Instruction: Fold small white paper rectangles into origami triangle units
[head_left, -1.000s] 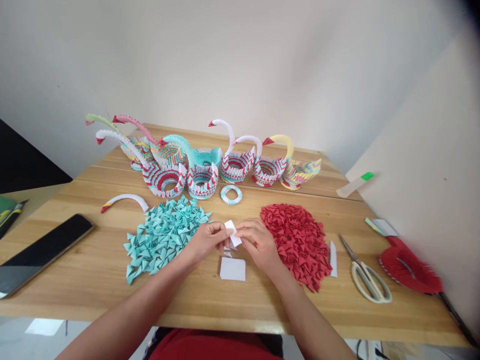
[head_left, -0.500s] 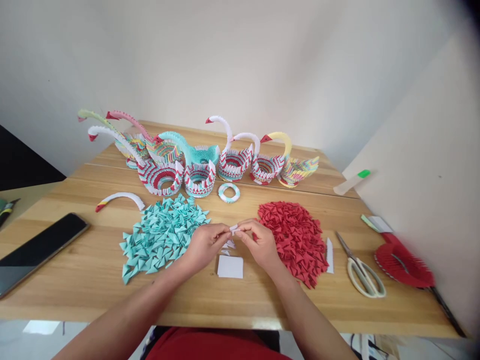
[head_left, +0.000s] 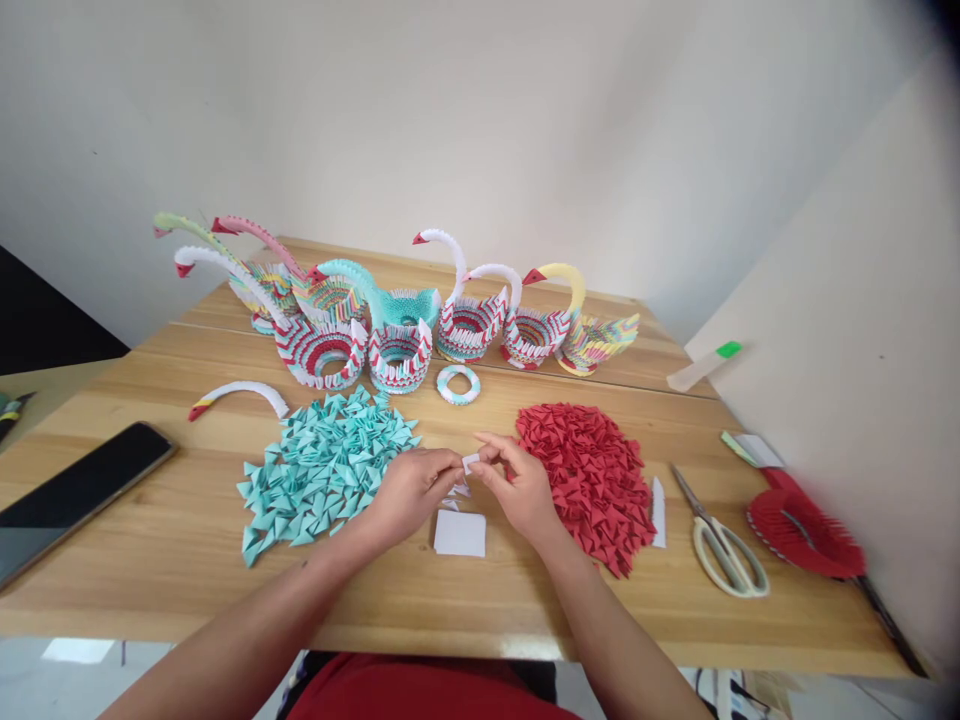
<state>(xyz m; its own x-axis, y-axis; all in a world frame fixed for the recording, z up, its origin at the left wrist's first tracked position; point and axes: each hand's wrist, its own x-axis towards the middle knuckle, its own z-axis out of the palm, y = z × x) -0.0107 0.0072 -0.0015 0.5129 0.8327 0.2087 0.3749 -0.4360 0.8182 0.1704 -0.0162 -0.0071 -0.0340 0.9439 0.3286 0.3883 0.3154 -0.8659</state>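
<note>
White paper [head_left: 470, 463] clamped in left fingers [head_left: 446, 462] and right fingers [head_left: 492, 478], well inside tabletop's near edge [head_left: 435, 645]

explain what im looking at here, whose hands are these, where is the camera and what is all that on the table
There is no machine here: these are a person's bare hands. Every picture comes from one camera worn on their head, looking forward and down.

The left hand and right hand hold a small white paper piece at their fingertips. On the wooden table lie folded teal pieces, folded red pieces and white paper. Paper swans stand behind, with a phone at the left and scissors at the right.
</note>
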